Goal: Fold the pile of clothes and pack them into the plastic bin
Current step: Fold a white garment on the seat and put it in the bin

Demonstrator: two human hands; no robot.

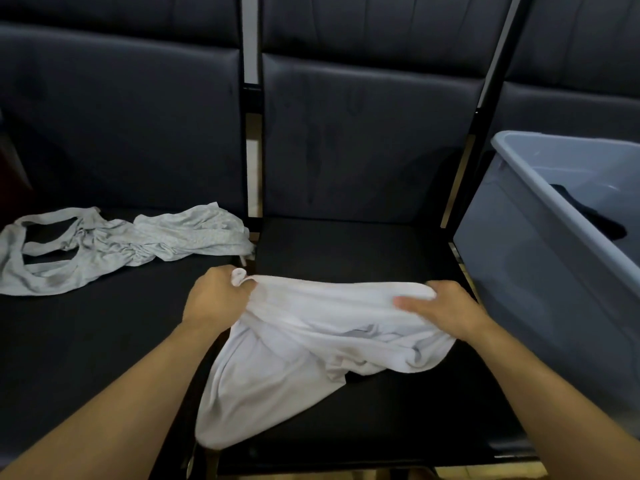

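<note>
A white garment (304,344) hangs crumpled over the middle black seat. My left hand (214,299) grips its upper left corner in a fist. My right hand (440,306) pinches the upper right edge, thumb on top of the cloth. The top edge is stretched between both hands and the rest sags toward the seat's front. A grey tank top (121,244) lies spread and wrinkled on the left seat. The translucent grey plastic bin (519,237) stands tilted on the right seat, with a dark garment (592,216) inside it.
Three dark padded seats (363,244) stand in a row with tall backrests behind. Metal frame gaps (252,150) separate them. A strip of light floor (485,474) shows below the seats' front edge.
</note>
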